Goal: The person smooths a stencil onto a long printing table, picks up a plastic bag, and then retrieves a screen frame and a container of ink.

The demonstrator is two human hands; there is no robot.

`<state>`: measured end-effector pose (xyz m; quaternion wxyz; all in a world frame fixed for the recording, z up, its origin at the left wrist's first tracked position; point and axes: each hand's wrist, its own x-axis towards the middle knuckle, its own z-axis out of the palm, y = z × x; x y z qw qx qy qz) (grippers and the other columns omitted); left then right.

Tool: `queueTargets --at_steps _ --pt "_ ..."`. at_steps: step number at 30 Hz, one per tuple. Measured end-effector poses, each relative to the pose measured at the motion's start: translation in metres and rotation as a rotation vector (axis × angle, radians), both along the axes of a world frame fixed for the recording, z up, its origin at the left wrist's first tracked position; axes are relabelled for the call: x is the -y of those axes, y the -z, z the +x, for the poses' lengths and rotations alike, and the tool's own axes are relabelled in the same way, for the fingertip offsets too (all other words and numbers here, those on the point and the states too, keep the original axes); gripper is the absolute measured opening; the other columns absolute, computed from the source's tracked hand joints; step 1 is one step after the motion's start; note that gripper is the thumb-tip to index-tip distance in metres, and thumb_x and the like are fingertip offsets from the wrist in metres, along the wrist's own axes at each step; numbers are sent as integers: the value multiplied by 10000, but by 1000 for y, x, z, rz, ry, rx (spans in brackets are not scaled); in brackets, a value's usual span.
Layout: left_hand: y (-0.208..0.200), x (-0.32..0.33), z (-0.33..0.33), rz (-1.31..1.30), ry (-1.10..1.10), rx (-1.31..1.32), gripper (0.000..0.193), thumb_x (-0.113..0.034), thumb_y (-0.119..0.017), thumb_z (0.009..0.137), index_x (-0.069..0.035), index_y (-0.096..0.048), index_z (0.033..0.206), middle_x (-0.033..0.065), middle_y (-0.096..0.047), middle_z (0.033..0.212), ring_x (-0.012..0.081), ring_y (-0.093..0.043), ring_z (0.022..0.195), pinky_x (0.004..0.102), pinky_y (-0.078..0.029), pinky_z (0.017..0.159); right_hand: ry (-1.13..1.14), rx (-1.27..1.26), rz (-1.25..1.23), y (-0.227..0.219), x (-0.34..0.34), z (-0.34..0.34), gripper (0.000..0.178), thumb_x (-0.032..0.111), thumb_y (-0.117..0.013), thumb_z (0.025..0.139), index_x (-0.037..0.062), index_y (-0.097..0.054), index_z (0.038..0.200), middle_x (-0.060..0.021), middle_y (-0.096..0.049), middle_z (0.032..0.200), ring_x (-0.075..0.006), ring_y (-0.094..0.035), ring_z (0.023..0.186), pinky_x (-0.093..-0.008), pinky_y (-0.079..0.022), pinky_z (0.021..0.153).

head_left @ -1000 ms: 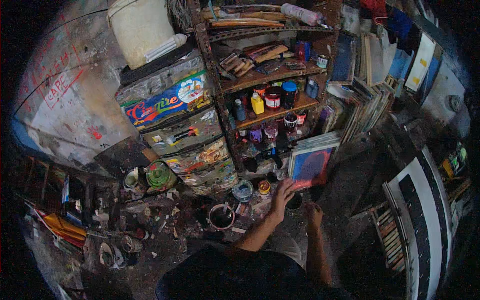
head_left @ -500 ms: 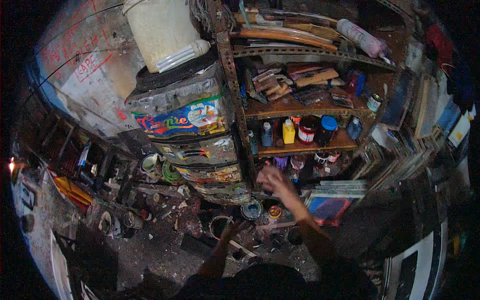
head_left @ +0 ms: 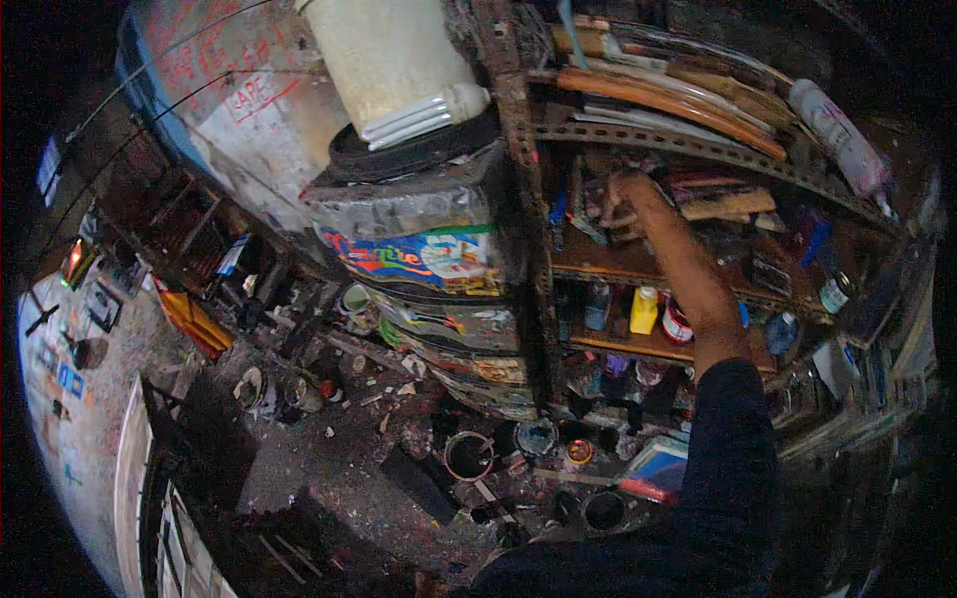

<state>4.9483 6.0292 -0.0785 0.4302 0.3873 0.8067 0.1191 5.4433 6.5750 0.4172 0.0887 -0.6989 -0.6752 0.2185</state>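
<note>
My right hand (head_left: 630, 191) reaches up into the middle shelf of a metal rack, at the left part of a jumbled pile of flat wooden-edged pieces (head_left: 733, 204). Its fingers are dim and smeared, so whether they grip one of the pieces cannot be made out. The right forearm crosses in front of the shelf below, where a yellow bottle (head_left: 644, 311) and a red-and-white jar (head_left: 677, 324) stand close beside it. Long wooden strips (head_left: 678, 105) lie on the shelf above the hand. My left hand is out of view.
Left of the rack's upright (head_left: 520, 149) rises a stack of drawers (head_left: 419, 254) topped by a cream bucket (head_left: 394, 60) and a lamp (head_left: 424, 118). Open pots (head_left: 469, 455) and scraps litter the floor. Framed panels (head_left: 658, 468) lean below the shelves.
My right hand has risen from beside the lower shelves to the pile on the middle shelf. The left hand has dropped out of view. The whole view has shifted and tilted.
</note>
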Motion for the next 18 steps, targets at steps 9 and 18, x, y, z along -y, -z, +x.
queueTargets --at_steps 9,18 --pt "17 69 -6 -47 20 10 356 -312 -592 986 -37 -602 1212 131 -590 1071 295 -543 978 443 -408 834 -259 385 60 -16 5 -6 891 267 -840 715 91 -471 1507 -232 -522 1490 -424 -445 1419 -710 -266 1155" --pt "88 79 -67 171 316 -47 293 -281 -626 966 -28 -664 1109 119 -650 911 295 -611 822 429 -479 711 -49 -1373 797 105 157 7 881 261 -695 728 32 -408 1529 -213 -497 1490 -348 -483 1404 -472 -425 1129"
